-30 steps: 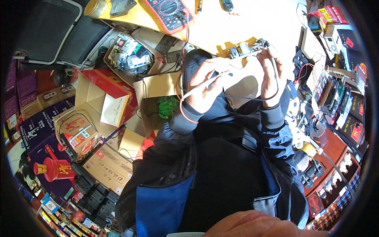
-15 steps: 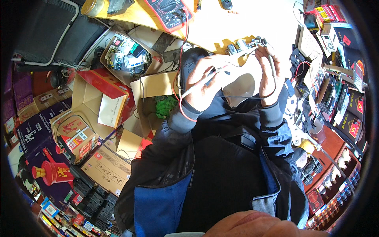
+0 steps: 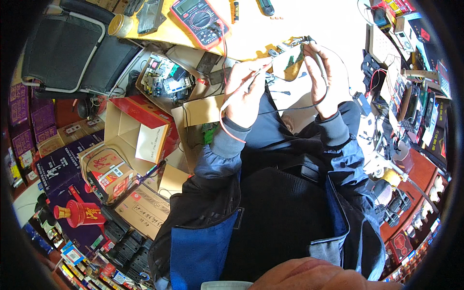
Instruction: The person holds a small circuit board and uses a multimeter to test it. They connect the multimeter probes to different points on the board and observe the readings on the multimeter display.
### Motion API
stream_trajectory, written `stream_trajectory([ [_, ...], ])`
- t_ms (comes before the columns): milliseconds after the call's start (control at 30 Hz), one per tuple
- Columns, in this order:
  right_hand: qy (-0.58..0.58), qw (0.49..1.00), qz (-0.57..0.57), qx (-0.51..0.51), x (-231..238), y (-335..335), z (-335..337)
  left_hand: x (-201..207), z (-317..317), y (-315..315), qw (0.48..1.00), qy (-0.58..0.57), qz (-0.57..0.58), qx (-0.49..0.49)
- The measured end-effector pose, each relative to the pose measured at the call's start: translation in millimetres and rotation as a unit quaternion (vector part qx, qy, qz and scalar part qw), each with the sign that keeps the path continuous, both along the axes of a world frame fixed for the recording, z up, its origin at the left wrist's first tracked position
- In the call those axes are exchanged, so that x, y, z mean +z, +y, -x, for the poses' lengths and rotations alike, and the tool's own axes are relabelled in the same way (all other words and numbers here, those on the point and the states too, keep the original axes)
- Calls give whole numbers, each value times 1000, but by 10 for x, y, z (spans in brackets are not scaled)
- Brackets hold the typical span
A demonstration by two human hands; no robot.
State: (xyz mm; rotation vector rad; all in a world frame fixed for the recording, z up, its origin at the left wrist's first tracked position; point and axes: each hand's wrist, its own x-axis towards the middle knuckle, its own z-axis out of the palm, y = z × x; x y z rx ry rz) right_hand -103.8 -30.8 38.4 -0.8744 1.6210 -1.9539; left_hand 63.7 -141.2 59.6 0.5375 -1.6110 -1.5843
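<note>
My left hand (image 3: 244,92) is closed around a slim test probe (image 3: 252,77), its tip pointing right. From the probe a red lead (image 3: 227,129) loops over my left cuff. Opposite it, my right hand (image 3: 319,79) pinches a small circuit board (image 3: 298,46) at its upper edge between thumb and fingers. Strong glare hides much of the board, and I cannot tell whether the probe tip touches it. A black lead (image 3: 290,110) crosses below both hands and curves up along my right palm. The red multimeter (image 3: 200,21) lies on the table, up left of my hands.
Left of my legs stand an open cardboard box (image 3: 121,128) and a box of circuit boards (image 3: 166,79). A black chair (image 3: 65,50) is at far left. Cables and parts crowd a surface at right, beside a clear cup (image 3: 402,150). A jar (image 3: 121,25) sits on the table.
The whole view has shifted, bringing more of the multimeter and chair into sight. The board in my right hand is turned differently, and the probe tip has moved slightly left and up.
</note>
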Motion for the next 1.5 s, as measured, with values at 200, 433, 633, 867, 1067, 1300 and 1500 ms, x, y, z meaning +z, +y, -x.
stream_trajectory([
  [200, -5, 1000, 12, 13, -100, 2, 31, 82, 63, 44, 998, 24, -52, 5],
  [433, -9, 1000, 24, 14, -166, 15, 20, 184, 69, 86, 996, -25, -83, 14],
  [633, 57, 997, 43, 31, -301, -1, 72, 138, 87, -22, 995, -1, -100, -2],
  [867, 63, 995, 70, 33, -360, -97, 110, 140, 158, -194, 984, 47, -163, -47],
  [1067, 82, 995, 39, 50, -334, -77, 158, 114, 160, -273, 981, 12, -188, -53],
  [1300, 129, 990, 26, 50, -436, -81, 189, 114, 161, -246, 985, -13, -167, -40],
  [1500, 103, 992, 51, 43, -615, -143, 192, 65, 187, -264, 994, -43, -96, -28],
])
